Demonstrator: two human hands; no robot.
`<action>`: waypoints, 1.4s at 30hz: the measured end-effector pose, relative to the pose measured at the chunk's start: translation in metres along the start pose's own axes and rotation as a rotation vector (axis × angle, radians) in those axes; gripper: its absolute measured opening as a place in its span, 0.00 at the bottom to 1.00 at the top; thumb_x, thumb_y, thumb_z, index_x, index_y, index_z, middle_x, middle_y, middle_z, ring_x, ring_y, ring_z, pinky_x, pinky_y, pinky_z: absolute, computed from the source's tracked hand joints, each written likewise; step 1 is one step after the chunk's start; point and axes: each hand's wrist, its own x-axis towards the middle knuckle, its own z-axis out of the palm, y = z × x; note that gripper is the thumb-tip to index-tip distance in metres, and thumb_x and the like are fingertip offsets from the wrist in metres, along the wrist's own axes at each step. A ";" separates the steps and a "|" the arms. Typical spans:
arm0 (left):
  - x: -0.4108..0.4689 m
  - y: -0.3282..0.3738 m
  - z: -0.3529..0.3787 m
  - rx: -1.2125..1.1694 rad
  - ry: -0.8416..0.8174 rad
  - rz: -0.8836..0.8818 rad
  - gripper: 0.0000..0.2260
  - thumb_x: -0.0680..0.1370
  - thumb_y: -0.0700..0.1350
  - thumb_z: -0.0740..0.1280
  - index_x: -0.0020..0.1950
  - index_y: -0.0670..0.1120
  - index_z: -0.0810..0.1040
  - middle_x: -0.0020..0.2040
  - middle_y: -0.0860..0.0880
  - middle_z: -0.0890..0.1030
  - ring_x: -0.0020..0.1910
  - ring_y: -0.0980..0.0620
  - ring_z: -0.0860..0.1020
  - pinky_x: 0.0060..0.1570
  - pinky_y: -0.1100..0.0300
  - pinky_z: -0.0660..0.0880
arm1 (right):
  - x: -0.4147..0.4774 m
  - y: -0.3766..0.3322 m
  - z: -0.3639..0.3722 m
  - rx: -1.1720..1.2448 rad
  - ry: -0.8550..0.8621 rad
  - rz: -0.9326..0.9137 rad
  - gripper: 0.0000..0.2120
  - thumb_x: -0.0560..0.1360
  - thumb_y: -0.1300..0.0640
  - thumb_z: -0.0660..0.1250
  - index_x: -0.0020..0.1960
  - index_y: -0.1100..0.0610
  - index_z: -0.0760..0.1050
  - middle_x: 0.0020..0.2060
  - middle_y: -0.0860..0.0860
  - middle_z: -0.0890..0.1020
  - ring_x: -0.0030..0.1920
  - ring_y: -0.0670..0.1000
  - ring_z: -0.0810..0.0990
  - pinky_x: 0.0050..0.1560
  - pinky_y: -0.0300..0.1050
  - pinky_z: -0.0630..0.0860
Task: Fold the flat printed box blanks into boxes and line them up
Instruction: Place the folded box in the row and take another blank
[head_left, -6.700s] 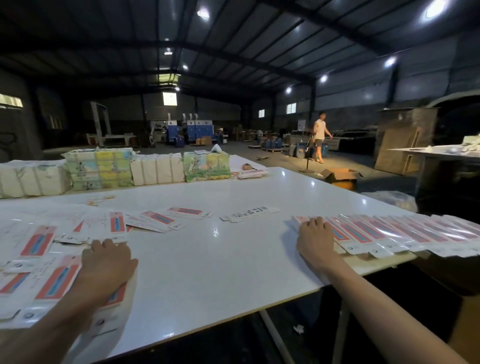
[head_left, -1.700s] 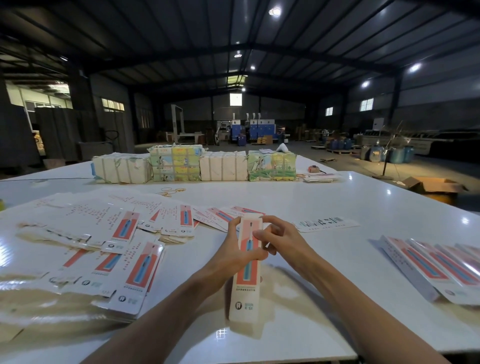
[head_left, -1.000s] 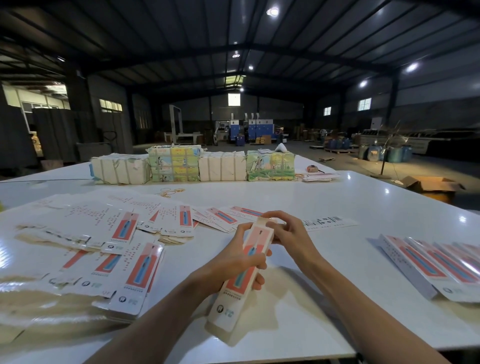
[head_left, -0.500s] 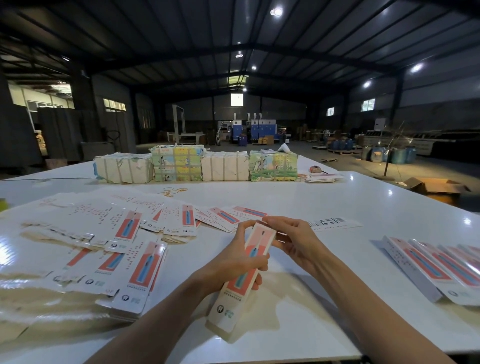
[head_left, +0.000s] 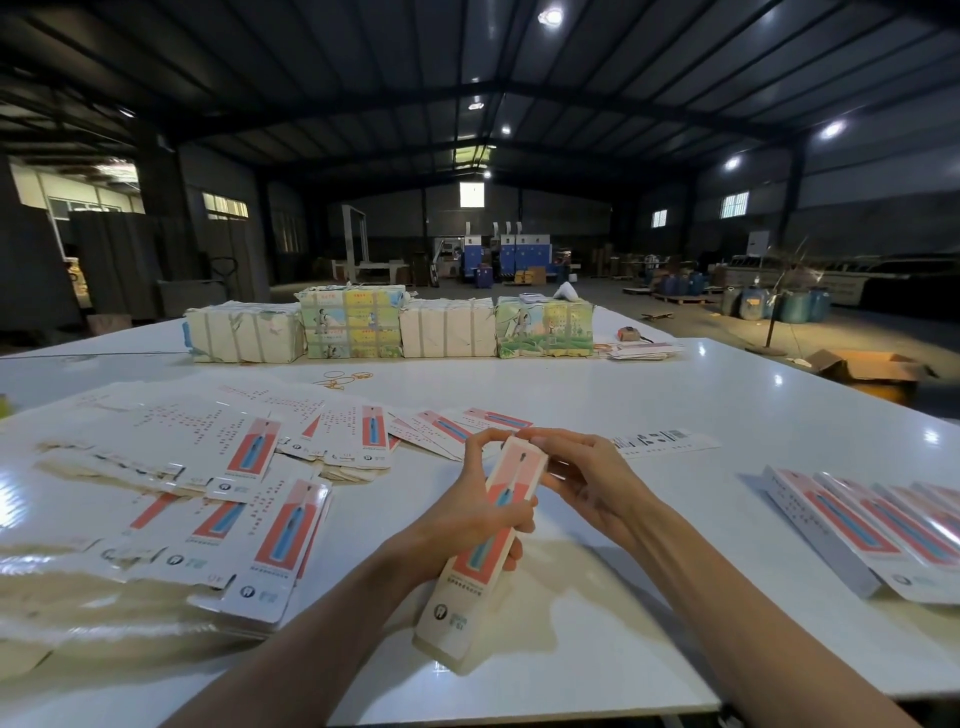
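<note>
- left grip (head_left: 483, 514): fingers curled round the middle of the folded box (head_left: 465, 592), holding it.
- right grip (head_left: 589, 480): fingertips pinch the box's far end.
- box: long and slanted, near end low over the table (head_left: 597, 400), front centre; contact with the table unclear.
- flat blanks (head_left: 280, 525) heaped on the left.
- finished boxes (head_left: 852, 525) overlap in a row on the right, well apart from the heap.
</note>
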 end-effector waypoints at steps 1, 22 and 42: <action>0.001 -0.002 -0.001 -0.020 0.000 0.006 0.40 0.70 0.46 0.79 0.65 0.78 0.59 0.54 0.45 0.82 0.39 0.39 0.87 0.38 0.49 0.84 | 0.000 0.000 0.001 0.015 -0.012 0.011 0.08 0.80 0.61 0.72 0.56 0.63 0.87 0.57 0.62 0.87 0.55 0.55 0.88 0.48 0.43 0.84; 0.004 -0.007 -0.008 -0.212 0.043 -0.045 0.34 0.72 0.46 0.76 0.67 0.73 0.62 0.50 0.41 0.86 0.40 0.40 0.86 0.40 0.50 0.82 | -0.011 0.011 0.015 -0.513 -0.050 -0.286 0.10 0.81 0.53 0.73 0.61 0.50 0.86 0.56 0.50 0.88 0.54 0.56 0.87 0.59 0.50 0.84; -0.003 0.010 -0.007 -0.935 0.155 0.071 0.13 0.81 0.40 0.62 0.66 0.45 0.75 0.62 0.34 0.81 0.59 0.36 0.83 0.51 0.44 0.83 | -0.030 0.031 0.061 -1.526 -0.044 -0.322 0.30 0.82 0.38 0.64 0.77 0.53 0.62 0.64 0.54 0.73 0.61 0.58 0.78 0.53 0.55 0.78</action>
